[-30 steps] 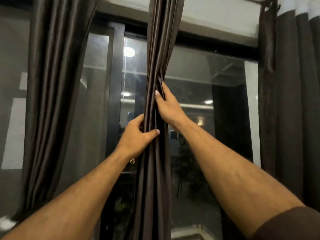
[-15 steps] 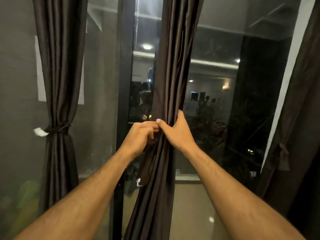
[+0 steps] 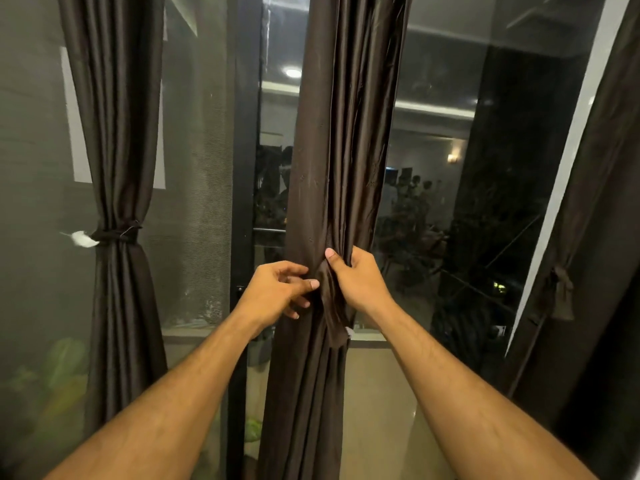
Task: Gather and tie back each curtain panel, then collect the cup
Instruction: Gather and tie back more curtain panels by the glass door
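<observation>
left curtain [image 3: 116, 168] tied | middle curtain [image 3: 332, 168] untied: right hand [image 3: 360, 282] grips folds, left hand [image 3: 277, 296] pinches its edge | cup unseen

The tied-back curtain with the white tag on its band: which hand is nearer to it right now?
Left. The left hand works at the near edge of the middle curtain, on the side facing the tied-back curtain. The right hand grips the middle curtain's far side, farther away.

no readable text, labels, brands, numbers or signs anywhere
</observation>
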{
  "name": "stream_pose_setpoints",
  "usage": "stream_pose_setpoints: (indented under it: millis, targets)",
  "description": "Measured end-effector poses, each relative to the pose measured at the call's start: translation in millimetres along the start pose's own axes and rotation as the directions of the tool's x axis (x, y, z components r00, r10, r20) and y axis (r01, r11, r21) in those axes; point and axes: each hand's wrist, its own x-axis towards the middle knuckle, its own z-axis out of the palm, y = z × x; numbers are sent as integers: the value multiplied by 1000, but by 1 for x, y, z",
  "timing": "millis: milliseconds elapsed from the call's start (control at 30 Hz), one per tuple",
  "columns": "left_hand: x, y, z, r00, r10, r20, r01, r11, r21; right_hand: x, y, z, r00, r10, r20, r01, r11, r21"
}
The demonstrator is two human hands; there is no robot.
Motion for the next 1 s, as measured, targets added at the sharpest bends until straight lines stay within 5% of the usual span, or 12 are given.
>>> stream_pose_setpoints:
  millis: [133, 600, 767, 1000]
  targets:
    - [1, 2, 6, 999, 42, -19, -40, 994, 99, -2, -1, 0, 999, 53, 10, -53, 999, 4]
    - [1, -4, 10, 996, 8, -86, -23, 985, -174, -5, 6, -4, 1000, -1, 14, 0, 997, 78]
    - [9, -9, 16, 982, 99, -163, -113, 990, -81, -5, 15, -4, 997, -11, -82, 18, 996, 83]
    - [12, -23, 18, 957, 143, -254, -156, 987, -34, -28, 28, -1, 868, -420, -265, 328, 885, -330]
